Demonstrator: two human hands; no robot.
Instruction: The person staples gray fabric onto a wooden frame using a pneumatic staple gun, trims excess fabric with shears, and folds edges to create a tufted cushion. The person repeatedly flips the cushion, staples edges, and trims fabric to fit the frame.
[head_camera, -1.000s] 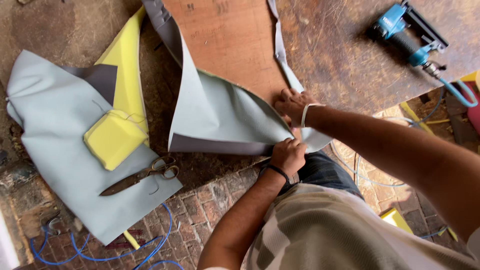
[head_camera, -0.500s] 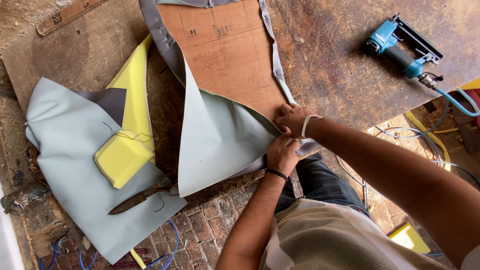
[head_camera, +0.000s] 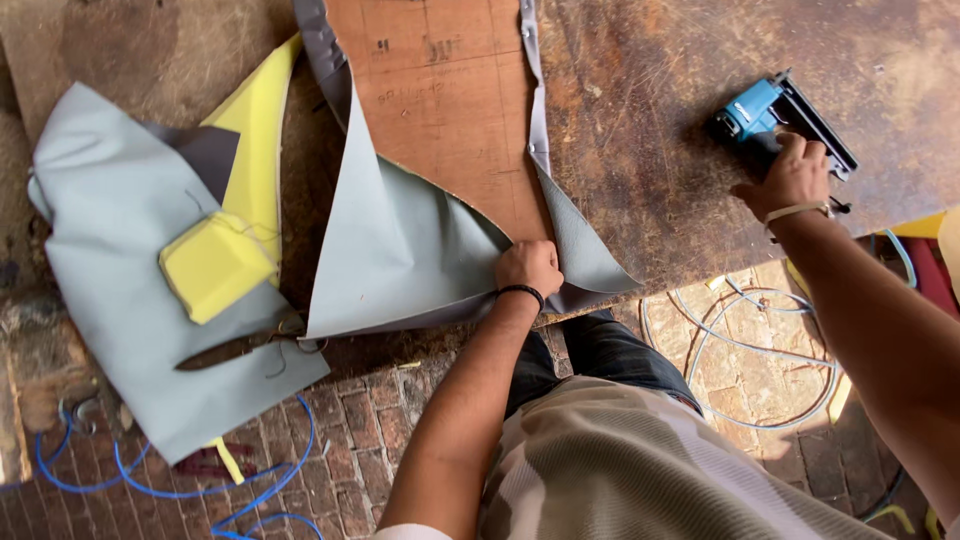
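So the left hand (head_camera: 528, 268) is pressing down with a closed, fist-like grip on the edge of the grey vinyl sheet (head_camera: 400, 250), pinching it right where it's wrapping around the lower corner of the plywood panel (head_camera: 450, 100). The panel is sitting just above that grip, and the loose vinyl is fanning out to the left of it and hanging a bit over the near edge of the desk (head_camera: 650, 110). Way off to the right, the right hand (head_camera: 790, 180) is wrapping its grip around the blue staple gun (head_camera: 775, 110), fingers curled over the handle, with the gun lying on the desk and its hose (head_camera: 740, 350) trailing down to the brick floor. Far left of the left-hand grip, another grey vinyl piece (head_camera: 120, 260) is lying with a yellow foam block (head_camera: 215, 265) on top, and scissors (head_camera: 250, 345) are resting just below that block.
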